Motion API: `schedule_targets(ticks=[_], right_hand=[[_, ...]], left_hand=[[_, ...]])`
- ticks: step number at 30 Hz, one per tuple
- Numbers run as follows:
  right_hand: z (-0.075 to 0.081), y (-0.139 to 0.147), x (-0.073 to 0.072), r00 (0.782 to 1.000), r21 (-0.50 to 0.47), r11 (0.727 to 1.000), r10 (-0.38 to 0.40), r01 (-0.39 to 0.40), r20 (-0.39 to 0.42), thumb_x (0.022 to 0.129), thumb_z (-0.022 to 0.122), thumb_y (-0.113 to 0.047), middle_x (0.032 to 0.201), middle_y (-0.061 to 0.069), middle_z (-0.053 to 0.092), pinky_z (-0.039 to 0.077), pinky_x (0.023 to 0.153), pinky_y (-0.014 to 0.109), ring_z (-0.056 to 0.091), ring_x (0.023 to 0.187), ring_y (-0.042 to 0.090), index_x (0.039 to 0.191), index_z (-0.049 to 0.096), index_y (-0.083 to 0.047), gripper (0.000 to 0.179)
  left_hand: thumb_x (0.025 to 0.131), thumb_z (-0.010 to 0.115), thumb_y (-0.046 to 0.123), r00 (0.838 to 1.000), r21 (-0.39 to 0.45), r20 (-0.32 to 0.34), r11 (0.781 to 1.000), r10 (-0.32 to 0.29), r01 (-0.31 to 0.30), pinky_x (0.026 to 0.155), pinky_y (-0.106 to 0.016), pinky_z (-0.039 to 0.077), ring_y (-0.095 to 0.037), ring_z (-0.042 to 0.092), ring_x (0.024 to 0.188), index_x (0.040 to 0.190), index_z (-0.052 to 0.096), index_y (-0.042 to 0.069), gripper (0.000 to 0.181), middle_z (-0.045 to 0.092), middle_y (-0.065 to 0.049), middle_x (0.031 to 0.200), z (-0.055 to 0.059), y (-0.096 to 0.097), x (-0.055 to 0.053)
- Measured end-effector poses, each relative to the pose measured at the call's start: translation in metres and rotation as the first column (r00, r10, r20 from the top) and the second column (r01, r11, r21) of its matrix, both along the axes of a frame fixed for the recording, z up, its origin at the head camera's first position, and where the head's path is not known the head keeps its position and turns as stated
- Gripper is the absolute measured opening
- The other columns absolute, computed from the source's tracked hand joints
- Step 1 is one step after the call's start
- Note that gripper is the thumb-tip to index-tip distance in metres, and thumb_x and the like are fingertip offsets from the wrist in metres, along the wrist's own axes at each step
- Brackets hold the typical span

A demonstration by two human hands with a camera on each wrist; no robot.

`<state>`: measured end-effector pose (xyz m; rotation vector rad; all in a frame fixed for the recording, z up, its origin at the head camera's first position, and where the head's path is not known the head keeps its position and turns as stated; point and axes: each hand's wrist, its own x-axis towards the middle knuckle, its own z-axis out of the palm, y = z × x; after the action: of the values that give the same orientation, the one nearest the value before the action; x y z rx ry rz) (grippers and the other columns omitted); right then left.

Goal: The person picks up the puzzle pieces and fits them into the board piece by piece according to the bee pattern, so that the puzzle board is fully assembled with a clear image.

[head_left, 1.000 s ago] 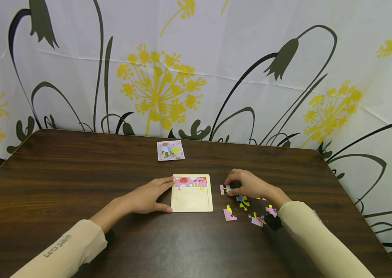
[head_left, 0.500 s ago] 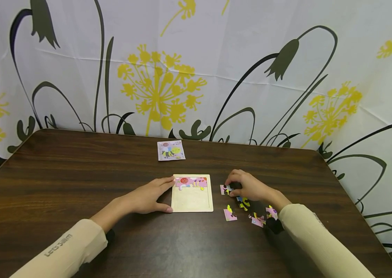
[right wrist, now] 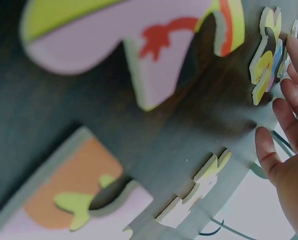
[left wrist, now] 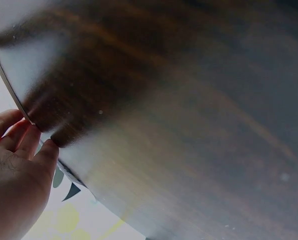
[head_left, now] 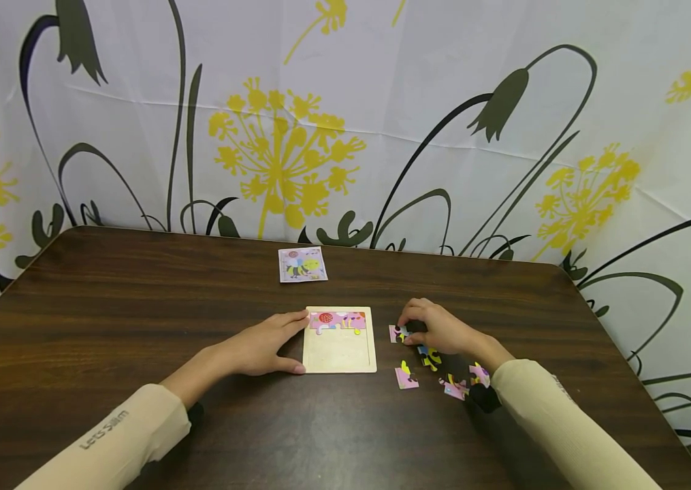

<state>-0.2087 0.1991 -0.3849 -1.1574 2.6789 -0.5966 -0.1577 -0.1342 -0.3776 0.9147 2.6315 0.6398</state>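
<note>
My left hand (head_left: 259, 346) rests against the left side of a square wooden puzzle tray (head_left: 339, 354), thumb near its lower corner and fingers at its upper one. A row of pink joined pieces (head_left: 338, 320) fills the tray's top; below it the base is bare wood. To the right of the tray, my right hand (head_left: 440, 328) pinches a pink, black and white puzzle piece (head_left: 393, 334) low at the table, thumb and index finger at its right part. Just under that hand lies a blue, yellow and black piece (head_left: 429, 358). A pink and yellow piece (head_left: 406, 377) is nearer the front.
More loose pieces, one pink (head_left: 455, 390) and one pink and purple (head_left: 478, 373), lie by the right wrist. Behind the tray is a bee picture card (head_left: 303, 264). A flowered cloth (head_left: 419, 75) hangs past the back edge of the dark wooden table (head_left: 137, 292).
</note>
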Motion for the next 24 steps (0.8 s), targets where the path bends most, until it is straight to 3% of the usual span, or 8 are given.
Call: schedule_targets(ticks=[24], right_hand=[[0.0039,-0.0011,0.0004,0.999,0.017,1.0,-0.005,0.004,0.038,0.083,0.067,-0.015,0.102,0.0,0.055,0.043,0.082,0.036,0.047,0.096,0.018,0.101,0.063,-0.008,0.019]], left_hand=[[0.082,0.066,0.039,1.0,0.01,0.012,1.0,0.0,0.0,0.101,-0.05,0.026,-0.037,0.026,0.13,0.139,0.031,-0.004,0.08,0.026,-0.019,0.145,-0.0022,-0.0006,-0.0011]])
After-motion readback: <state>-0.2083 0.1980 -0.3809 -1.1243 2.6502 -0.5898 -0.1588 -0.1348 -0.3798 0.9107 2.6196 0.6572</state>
